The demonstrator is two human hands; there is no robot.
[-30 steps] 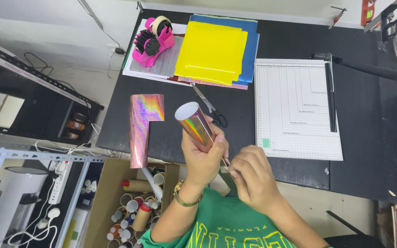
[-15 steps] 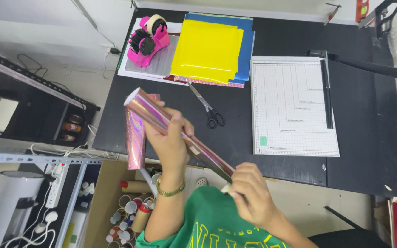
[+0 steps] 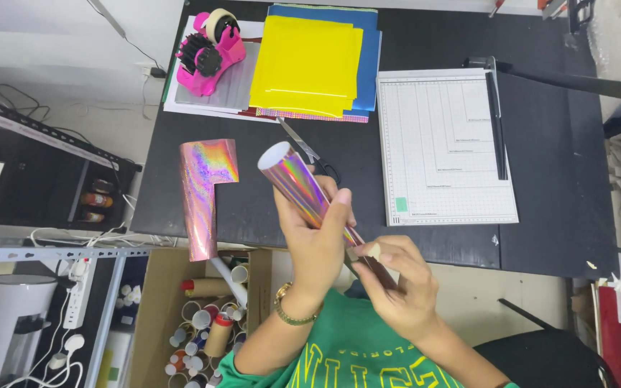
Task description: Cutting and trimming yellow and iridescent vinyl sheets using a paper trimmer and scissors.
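Note:
My left hand is wrapped around the middle of a holographic foil roll, which tilts up and to the left with its open white end toward the camera. My right hand grips the roll's lower end close to my chest. A cut L-shaped piece of the same holographic foil lies flat on the black table, hanging over its front left edge. Black-handled scissors lie just behind the roll, partly hidden by it.
A white paper trimmer sits right of centre. Yellow sheets on blue ones lie at the back, with a pink tape dispenser to their left. A cardboard box of rolls stands on the floor at the lower left.
The roll swung from pointing far left back toward the centre and tipped up more steeply. My left hand shifted right with it, and my right hand stayed on the lower end.

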